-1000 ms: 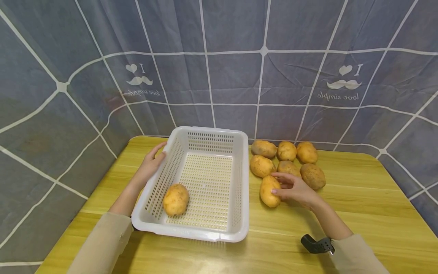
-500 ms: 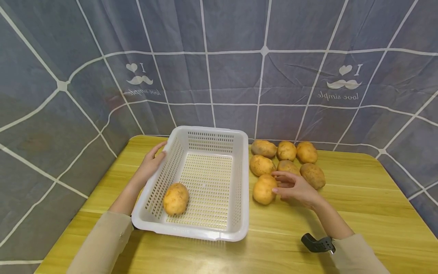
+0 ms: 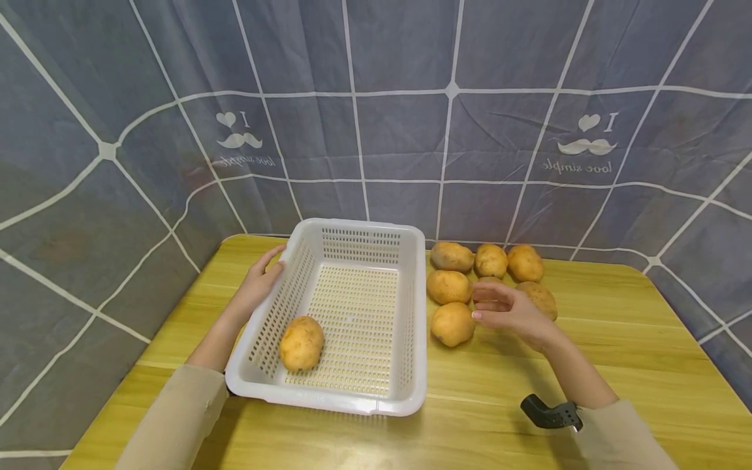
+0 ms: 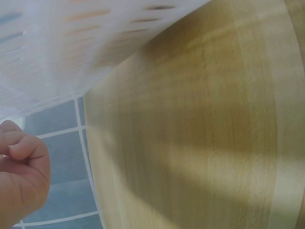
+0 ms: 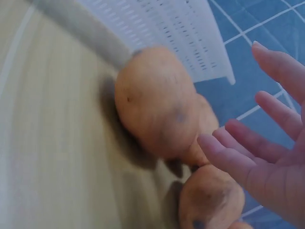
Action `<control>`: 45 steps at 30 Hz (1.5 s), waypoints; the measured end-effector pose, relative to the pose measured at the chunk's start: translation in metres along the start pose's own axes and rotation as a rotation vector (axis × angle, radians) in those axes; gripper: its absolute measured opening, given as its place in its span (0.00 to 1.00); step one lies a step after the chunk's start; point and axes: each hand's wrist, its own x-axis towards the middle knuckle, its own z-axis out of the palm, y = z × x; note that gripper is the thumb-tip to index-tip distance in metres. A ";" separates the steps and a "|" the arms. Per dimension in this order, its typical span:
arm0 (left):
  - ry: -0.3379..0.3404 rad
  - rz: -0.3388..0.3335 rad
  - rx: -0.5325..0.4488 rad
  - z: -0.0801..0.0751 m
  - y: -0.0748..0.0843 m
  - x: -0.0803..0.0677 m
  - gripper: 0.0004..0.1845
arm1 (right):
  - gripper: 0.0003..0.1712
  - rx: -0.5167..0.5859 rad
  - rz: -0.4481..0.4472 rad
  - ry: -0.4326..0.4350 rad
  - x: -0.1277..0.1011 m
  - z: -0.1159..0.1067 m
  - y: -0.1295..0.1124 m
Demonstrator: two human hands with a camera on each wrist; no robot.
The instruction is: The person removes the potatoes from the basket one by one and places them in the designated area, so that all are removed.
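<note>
The left rim of a white perforated basket [image 3: 358, 313] is gripped by the left hand [image 3: 258, 281], its fingers curled round the edge. The right hand [image 3: 511, 312] is held with fingers released and spread, just beside a potato [image 3: 451, 324] that lies on the desk [image 3: 617, 352] near the basket's right wall; no contact is plainly seen. One potato in the basket [image 3: 301, 343] rests at the near left corner. A cluster of further potatoes [image 3: 490, 261] is seen behind the right hand.
</note>
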 end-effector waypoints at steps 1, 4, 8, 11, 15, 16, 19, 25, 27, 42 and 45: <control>0.001 0.000 0.001 0.000 0.000 0.000 0.29 | 0.37 0.002 -0.005 -0.002 0.001 0.000 -0.002; 0.003 -0.002 0.001 0.000 -0.001 0.000 0.29 | 0.36 0.005 -0.011 -0.008 0.003 0.001 -0.008; 0.001 -0.004 -0.005 0.000 -0.001 -0.001 0.29 | 0.37 0.013 -0.010 -0.014 0.005 0.004 -0.017; -0.001 -0.003 -0.002 0.000 -0.002 -0.001 0.29 | 0.37 0.008 -0.021 -0.025 0.008 0.007 -0.023; -0.003 0.002 -0.002 0.000 -0.003 -0.002 0.29 | 0.37 0.008 -0.035 -0.040 0.011 0.011 -0.030; -0.004 0.002 -0.004 0.000 -0.003 -0.002 0.30 | 0.37 0.010 -0.034 -0.041 0.012 0.013 -0.032; -0.007 0.002 -0.008 0.000 -0.004 -0.002 0.29 | 0.37 0.036 -0.042 -0.060 0.017 0.017 -0.038; -0.006 -0.004 0.000 0.000 -0.004 -0.002 0.30 | 0.33 0.115 -0.059 -0.100 0.026 0.026 -0.047; -0.004 -0.008 -0.001 0.000 -0.004 -0.001 0.30 | 0.32 0.141 -0.061 -0.110 0.029 0.029 -0.050; -0.010 -0.004 0.014 -0.001 -0.001 0.000 0.30 | 0.36 0.156 -0.040 -0.177 0.049 0.057 -0.071; -0.011 -0.003 0.012 -0.001 0.000 0.000 0.29 | 0.35 0.156 -0.051 -0.186 0.053 0.064 -0.074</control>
